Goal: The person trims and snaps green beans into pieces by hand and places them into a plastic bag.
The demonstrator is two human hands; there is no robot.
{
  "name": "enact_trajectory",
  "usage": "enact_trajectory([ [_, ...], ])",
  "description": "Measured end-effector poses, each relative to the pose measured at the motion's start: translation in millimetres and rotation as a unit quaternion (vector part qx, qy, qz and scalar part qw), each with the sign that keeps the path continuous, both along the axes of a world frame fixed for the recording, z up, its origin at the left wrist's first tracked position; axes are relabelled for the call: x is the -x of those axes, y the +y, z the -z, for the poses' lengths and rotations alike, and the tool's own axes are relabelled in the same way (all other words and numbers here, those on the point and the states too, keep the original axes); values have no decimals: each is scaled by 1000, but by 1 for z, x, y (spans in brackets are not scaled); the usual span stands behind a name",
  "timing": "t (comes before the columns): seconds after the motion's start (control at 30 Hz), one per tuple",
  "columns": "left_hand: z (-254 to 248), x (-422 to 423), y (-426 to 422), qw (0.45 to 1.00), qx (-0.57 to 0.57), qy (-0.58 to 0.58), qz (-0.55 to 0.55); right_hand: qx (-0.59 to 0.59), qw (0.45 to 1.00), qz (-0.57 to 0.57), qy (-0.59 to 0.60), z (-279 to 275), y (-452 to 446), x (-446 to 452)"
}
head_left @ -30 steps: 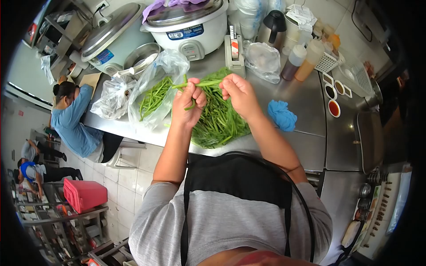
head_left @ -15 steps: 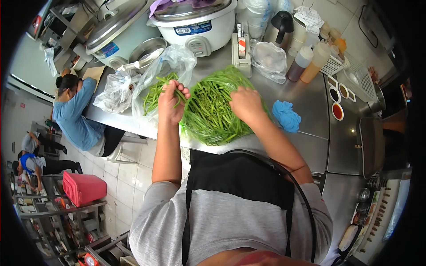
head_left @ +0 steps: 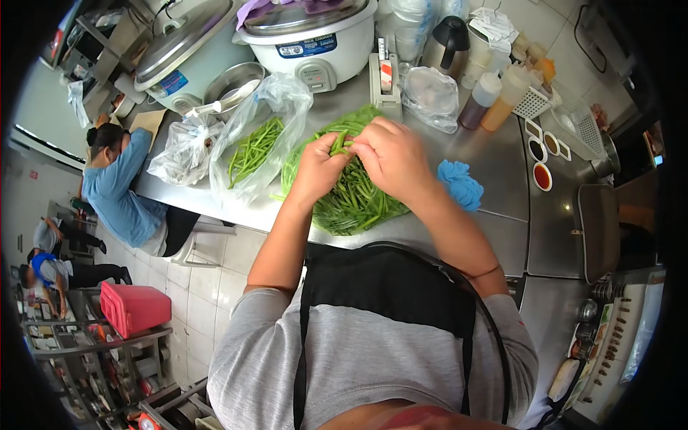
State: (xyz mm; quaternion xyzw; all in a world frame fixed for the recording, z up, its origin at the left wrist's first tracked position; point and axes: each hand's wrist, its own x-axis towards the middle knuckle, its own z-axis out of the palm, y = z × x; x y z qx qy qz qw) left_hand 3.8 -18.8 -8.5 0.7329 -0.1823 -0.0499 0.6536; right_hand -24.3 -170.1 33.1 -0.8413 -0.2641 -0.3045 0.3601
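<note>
Both hands meet above an open green plastic bag full of long, thin green vegetable stems. In my left hand, closed fingers grip a few green vegetable stems. My right hand pinches the other end of those stems, its fingertips touching them close to the left thumb. To the left lies a clear plastic bag, spread open, with a smaller pile of green stems on it. The hands partly hide the heap in the green bag.
A crumpled blue glove or cloth lies right of the green bag. Behind stand a rice cooker, a tape dispenser and sauce bottles. Sauce dishes sit at right. A person in blue sits at left.
My left hand has moved right, from beside the clear bag to over the green bag. My right hand has come up and left to meet it on the stems.
</note>
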Motion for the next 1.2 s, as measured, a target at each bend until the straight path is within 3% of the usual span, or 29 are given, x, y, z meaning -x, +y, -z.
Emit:
enact_trajectory([
  [0.1, -11, 13, -6, 994, 67, 76, 40, -131, 991, -15, -11, 7, 4, -5],
  [0.2, -6, 17, -3, 980, 116, 154, 51, -218, 974, 59, -5, 1, -3, -13],
  [0.3, -6, 15, 8, 967, 185, 176, 23, -133, 975, 23, 174, 23, -15, -25],
  [0.33, -7, 12, 11, 960, 220, 175, 12, 6, 974, 33, 225, 30, -18, -26],
  [0.47, -13, 4, 18, 943, 292, 157, -14, -13, 931, -116, 346, 50, -15, -21],
  [0.57, -14, 4, 20, 939, 309, 152, -19, -62, 938, -116, 322, 50, -13, -20],
  [0.67, -14, 5, 16, 939, 310, 149, -21, -187, 943, -90, 259, 46, -13, -21],
  [0.87, -15, 8, 15, 952, 289, 94, -34, -458, 865, -66, 193, 25, -31, -26],
  [0.97, -27, -13, 48, 966, 132, -41, -219, -415, 868, -71, 263, 25, -43, -28],
  [1.0, -33, -19, 61, 959, 80, -74, -260, -337, 885, -85, 309, 29, -47, -28],
  [1.07, -30, -40, 87, 952, 54, -98, -286, -230, 911, -118, 321, 31, -36, -20],
  [1.1, -26, -51, 98, 951, -4, -80, -299, -175, 919, -137, 325, 33, -31, -18],
  [1.13, -15, -63, 110, 945, -63, -63, -313, -29, 971, -103, 215, 43, -31, -22],
  [1.2, 13, -82, 142, 923, -232, -48, -304, 55, 958, -87, 268, 40, -31, -17],
])
